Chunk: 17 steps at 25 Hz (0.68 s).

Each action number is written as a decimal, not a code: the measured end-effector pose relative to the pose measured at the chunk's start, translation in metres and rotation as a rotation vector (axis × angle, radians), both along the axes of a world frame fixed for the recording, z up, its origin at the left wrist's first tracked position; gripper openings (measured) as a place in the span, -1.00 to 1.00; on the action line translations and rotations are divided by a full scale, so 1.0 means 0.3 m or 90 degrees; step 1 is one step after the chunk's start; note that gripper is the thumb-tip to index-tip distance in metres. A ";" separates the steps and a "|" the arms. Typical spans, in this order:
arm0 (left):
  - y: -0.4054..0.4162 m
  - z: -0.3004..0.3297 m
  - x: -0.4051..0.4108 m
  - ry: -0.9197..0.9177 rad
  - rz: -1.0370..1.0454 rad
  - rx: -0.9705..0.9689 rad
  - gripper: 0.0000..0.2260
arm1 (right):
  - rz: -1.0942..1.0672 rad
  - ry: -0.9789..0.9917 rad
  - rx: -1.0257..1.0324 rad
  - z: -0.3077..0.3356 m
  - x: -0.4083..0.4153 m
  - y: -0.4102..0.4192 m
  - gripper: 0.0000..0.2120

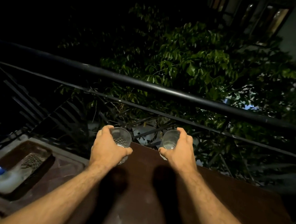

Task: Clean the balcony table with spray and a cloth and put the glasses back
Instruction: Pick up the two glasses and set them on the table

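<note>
Near us the brown table point(217, 192) shows pale streaks. Our left hand point(107, 149) wraps a cut glass point(122, 139), our right hand point(179, 150) a plain glass point(169, 140), both by the far edge under the railing point(147, 85). Looks like moving glasses; next, steady handling.

A home balcony at night: black railing point(146, 86), treetop point(197, 62), neighbouring building point(293, 27).

Two glasses, one point(121, 138) in the left hand point(107, 148), one point(169, 140) in the right point(179, 152); one table point(226, 197); perhaps one bottle point(5, 177).
</note>
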State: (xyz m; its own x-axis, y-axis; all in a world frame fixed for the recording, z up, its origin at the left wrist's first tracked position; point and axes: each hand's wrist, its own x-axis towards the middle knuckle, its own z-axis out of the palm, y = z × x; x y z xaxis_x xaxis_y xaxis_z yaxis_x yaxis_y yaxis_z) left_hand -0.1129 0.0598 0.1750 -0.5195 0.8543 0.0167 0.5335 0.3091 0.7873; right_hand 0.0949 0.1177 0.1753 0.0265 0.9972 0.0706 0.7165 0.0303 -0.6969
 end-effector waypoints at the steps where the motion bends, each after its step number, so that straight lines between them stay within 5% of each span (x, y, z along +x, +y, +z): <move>1: 0.001 0.002 0.032 -0.003 -0.012 -0.001 -0.15 | -0.009 -0.003 -0.001 0.001 0.039 -0.011 -0.10; 17: -0.038 -0.065 0.413 -0.017 -0.157 -0.020 -0.17 | -0.173 0.016 -0.044 -0.082 0.499 -0.188 -0.08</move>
State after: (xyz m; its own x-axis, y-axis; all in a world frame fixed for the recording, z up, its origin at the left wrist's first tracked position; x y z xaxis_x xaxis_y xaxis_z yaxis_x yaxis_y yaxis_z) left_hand 0.0109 0.0484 0.1554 -0.2954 0.9551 -0.0227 0.5744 0.1966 0.7946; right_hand 0.2446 0.0612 0.1508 0.2940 0.9558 -0.0015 0.6743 -0.2085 -0.7084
